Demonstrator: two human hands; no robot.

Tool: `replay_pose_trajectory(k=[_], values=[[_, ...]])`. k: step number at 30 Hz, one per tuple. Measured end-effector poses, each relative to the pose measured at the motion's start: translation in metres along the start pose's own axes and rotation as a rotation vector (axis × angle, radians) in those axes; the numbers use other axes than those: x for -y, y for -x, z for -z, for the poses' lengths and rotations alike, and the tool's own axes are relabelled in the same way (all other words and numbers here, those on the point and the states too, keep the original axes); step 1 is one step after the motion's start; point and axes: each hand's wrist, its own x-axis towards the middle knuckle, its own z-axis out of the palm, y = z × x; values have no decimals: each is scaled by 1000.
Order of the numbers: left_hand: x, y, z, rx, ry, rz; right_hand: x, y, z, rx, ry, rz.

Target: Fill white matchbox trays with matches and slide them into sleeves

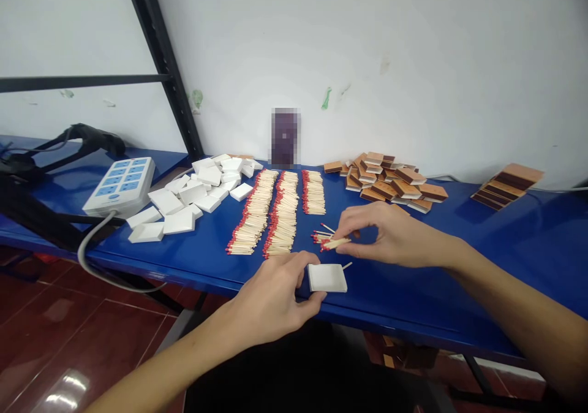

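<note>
My left hand (287,290) grips a white matchbox tray (327,278) by its left end, thumb below and fingers above; its hollow side faces up and looks bare. Between the thumb and fingers of my right hand (379,235) is a small bunch of matches (337,242), red heads pointing left. A few loose matches (316,238) lie on the table just behind that bunch. One match (348,266) pokes out by the tray's right corner. Beyond my hands, matches are lined up in rows: a left row (257,208), a middle row (283,211) and a shorter right row (313,193).
White trays (197,189) lie heaped at the back left, beside a power strip (120,186) with a cable. Brown matchbox sleeves (386,180) are piled at the back right, with a stack of sleeves (508,186) farther right. A black shelf post (163,64) rises at left from the blue table (459,303).
</note>
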Motion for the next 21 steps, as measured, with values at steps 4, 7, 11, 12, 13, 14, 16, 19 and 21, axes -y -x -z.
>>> replay_pose_trajectory(k=[4,7,11,12,13,14,16,19,21], values=[[-2,-1,0,-8,11,3,11,2,-8,195,-54,29],[-3,-1,0,-15,9,-11,14,2,-17,219,-3,47],[-2,-1,0,-22,-9,-32,15,3,-23,182,89,48],[-2,-1,0,-20,-6,-36,15,3,-23,191,89,42],[-2,-1,0,-18,-2,-38,15,3,-23,205,85,35],[-2,-1,0,-17,4,-39,14,3,-22,218,81,26],[-2,-1,1,-15,14,-38,13,4,-19,244,69,7],[-3,-1,3,-22,7,-25,12,4,-13,252,-2,-1],[-4,-1,5,-20,11,-13,9,3,-8,205,-74,2]])
